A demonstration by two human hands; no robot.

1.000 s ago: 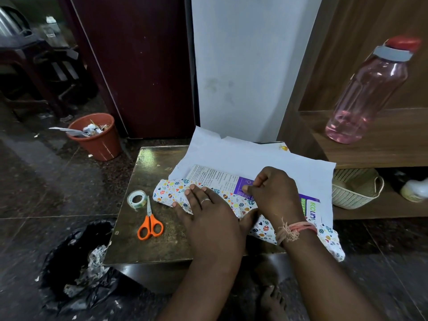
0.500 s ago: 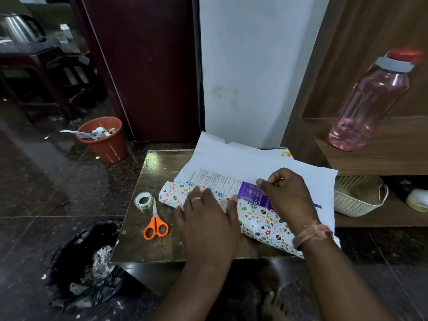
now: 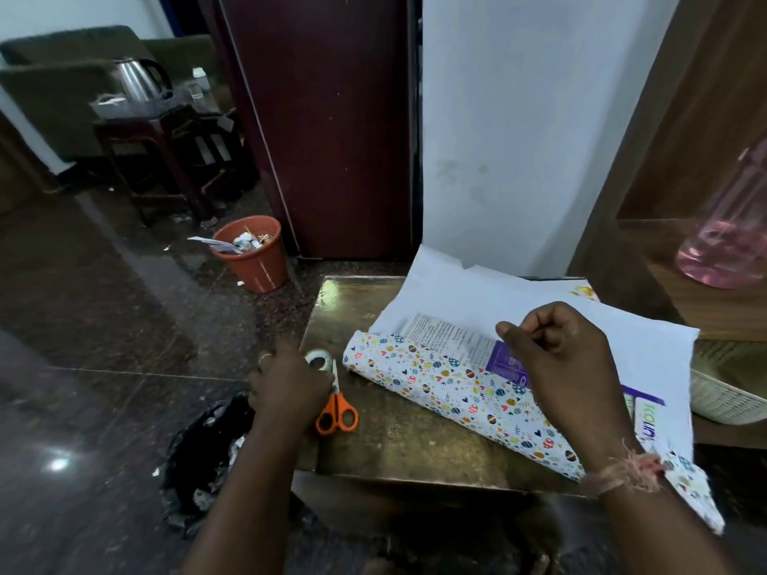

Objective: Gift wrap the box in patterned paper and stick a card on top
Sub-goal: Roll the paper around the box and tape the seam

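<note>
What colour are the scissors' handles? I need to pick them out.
Orange; the scissors lie on the table, clearest in the head view.

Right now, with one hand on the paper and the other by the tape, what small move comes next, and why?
Probably pick up the tape roll. The left hand is at it beside the scissors, while the right hand pins the patterned paper over the box; that flap looks untaped.
</note>
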